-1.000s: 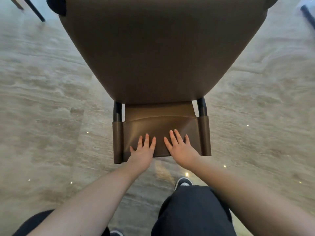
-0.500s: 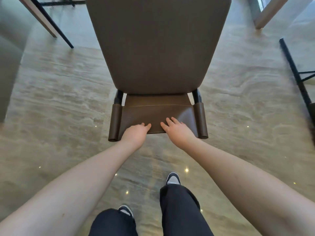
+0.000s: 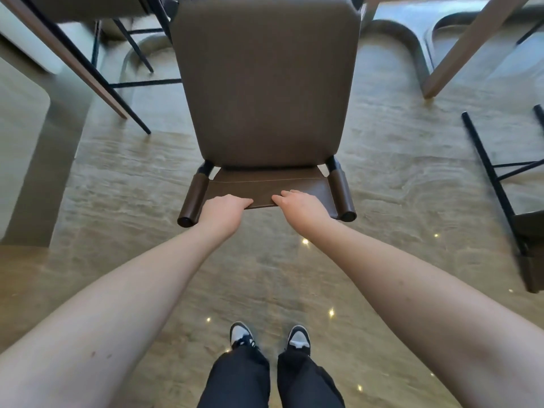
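Note:
A brown upholstered chair (image 3: pixel 265 83) stands in front of me on the marble-look floor, its seat pointing away and its low backrest (image 3: pixel 265 185) toward me. My left hand (image 3: pixel 222 212) grips the near top edge of the backrest left of centre, fingers curled over it. My right hand (image 3: pixel 300 203) grips the same edge right of centre, fingers curled over the leather. Both arms are stretched out straight.
A table leg (image 3: pixel 73 58) and black chair legs (image 3: pixel 129 39) stand at the far left. Another table leg (image 3: pixel 468 45) slants at the far right, and a black chair frame (image 3: pixel 494 178) lies at the right edge. My two feet (image 3: pixel 268 338) stand below on the floor.
My hands went from lying flat on the backrest to curling over its top edge. The chair has moved away from me and I have straightened up, so more floor shows.

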Tool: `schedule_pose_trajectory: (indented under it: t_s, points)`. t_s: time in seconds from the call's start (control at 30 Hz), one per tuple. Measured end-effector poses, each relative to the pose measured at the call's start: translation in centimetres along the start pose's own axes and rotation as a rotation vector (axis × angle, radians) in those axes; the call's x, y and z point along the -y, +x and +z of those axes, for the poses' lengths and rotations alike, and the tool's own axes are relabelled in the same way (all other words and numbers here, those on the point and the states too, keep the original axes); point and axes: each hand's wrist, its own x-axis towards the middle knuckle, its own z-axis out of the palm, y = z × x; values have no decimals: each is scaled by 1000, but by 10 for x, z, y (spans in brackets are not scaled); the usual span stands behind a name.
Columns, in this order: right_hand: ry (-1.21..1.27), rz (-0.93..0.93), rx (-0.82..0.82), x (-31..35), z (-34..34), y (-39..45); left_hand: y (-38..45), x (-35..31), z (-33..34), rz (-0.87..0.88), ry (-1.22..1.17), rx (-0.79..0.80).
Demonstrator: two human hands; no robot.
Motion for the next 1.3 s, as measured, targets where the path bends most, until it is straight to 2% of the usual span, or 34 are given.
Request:
schedule_pose_trajectory:
  t_s: [0.27,0.57,1.0,1.3]
  points:
    - [66,76,-78,-11,-105,36,29,27,-107,68,22,-104]
    - [74,120,-131,-30,-199,82,78,50,-209,132,36,-131]
    - [64,10,-250,-94,-319,187,164,74,-345,18,50,-185]
    - [18,-19,-319,-126,-374,249,229,84,-381,-44,-7,-300]
